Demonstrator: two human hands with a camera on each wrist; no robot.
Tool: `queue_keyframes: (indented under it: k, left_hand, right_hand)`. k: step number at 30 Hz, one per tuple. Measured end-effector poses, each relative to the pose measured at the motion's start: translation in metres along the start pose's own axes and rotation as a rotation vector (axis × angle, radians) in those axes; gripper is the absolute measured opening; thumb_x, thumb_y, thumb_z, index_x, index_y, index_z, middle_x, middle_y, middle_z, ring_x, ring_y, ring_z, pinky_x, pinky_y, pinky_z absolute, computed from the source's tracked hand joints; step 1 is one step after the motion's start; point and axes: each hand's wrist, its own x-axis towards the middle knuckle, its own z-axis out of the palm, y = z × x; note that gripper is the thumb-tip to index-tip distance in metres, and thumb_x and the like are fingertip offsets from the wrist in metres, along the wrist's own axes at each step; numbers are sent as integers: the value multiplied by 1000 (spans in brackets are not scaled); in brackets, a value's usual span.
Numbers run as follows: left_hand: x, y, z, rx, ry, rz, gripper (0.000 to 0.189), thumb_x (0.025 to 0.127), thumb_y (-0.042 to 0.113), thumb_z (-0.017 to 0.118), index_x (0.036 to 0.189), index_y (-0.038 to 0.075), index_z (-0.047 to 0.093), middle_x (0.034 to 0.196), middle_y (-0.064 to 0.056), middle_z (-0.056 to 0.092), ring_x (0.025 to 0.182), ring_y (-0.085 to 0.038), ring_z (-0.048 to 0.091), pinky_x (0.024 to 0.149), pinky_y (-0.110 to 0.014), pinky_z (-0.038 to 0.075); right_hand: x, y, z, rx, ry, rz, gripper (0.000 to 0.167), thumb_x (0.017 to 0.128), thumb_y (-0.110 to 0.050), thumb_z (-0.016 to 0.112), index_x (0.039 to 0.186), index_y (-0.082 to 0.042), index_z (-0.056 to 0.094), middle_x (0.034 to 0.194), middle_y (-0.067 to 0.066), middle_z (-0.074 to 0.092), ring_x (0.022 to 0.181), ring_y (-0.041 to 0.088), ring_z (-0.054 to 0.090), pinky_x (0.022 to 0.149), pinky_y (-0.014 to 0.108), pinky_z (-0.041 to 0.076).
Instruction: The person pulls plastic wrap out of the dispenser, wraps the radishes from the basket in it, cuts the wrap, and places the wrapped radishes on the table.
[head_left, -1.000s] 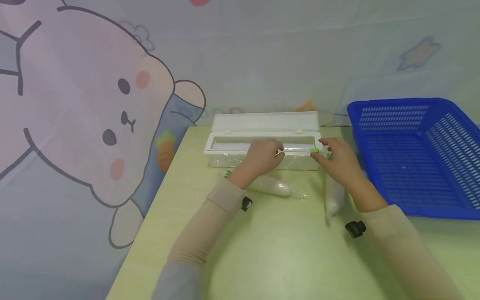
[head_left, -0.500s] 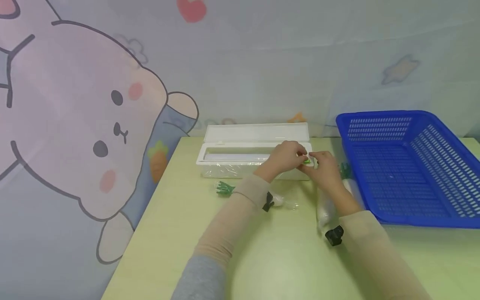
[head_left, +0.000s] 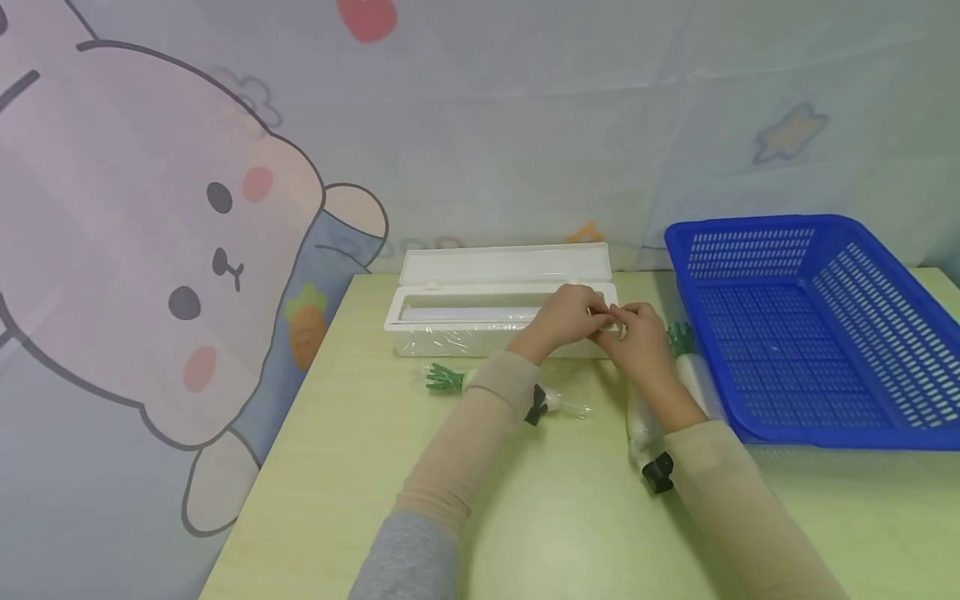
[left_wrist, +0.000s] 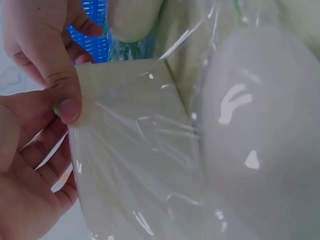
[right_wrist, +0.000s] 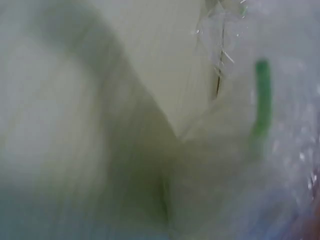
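At the right end of a white cling film dispenser (head_left: 431, 337), both hands meet fingertip to fingertip. The left hand (head_left: 558, 321) pinches at the small green slider (left_wrist: 57, 110) there. From the other side, the right hand (head_left: 641, 346) bends its thumb over the same slider, mostly covering it. The dispenser's lid (head_left: 502, 264) is raised, and a roll of film (head_left: 465, 314) lies inside. Clear film (left_wrist: 140, 130) hangs wrinkled over its front wall. A wrapped white radish (head_left: 555, 400) lies before the box, partly under the left forearm. The right wrist view is blurred.
More wrapped white radishes (head_left: 697, 379) lie by the right forearm, beside a blue plastic basket (head_left: 757, 433). The light green table (head_left: 555, 517) ends at the left against a wall cloth (head_left: 480, 125) with cartoon prints.
The left hand has moved right along the dispenser from its middle to the green slider, meeting the right hand. The slider, seen earlier, is now hidden in the head view, which has shifted slightly.
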Motion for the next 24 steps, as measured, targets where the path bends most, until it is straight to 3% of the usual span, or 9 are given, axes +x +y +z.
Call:
queue_keyframes:
  k: [9,13,16,21,24]
  left_hand:
    - [-2,-2,-5,2,-14,-52,16,91,15,63,89,7,78,93,-2,73,80,-11,61,70,-17,45]
    - [-15,-14,-14,-9,-13,-69,16,91,13,63,91,5,77,87,-3,71,71,-9,55,70,-18,45]
    - [-32,-35,-28,-9,1,-57,19,90,9,60,79,1,74,69,-2,62,61,-9,44,67,-19,40]
    - [-77,-88,-64,23,60,-126,26,84,2,56,58,0,56,56,1,40,56,-11,32,63,-24,33]
    - [-107,-122,-82,32,134,-184,21,83,2,56,64,2,64,62,-1,52,61,-12,40,66,-26,38]
  right_hand:
    - [1,2,-2,-101,32,-16,55,87,-33,71,124,7,60,117,29,57,106,47,53,84,57,46]
    - [0,1,1,-133,14,-26,60,88,-38,70,129,4,57,120,30,57,109,48,52,84,58,45]
    - [0,-2,2,-134,-12,-19,63,88,-41,68,132,3,55,124,31,55,113,49,49,88,59,43]
    - [-1,-6,-2,-132,-47,6,66,89,-45,65,134,2,53,130,31,50,119,51,44,94,62,39]
    - [-1,-6,-6,-144,-57,11,66,90,-45,65,134,2,53,132,32,49,121,52,42,94,63,38]
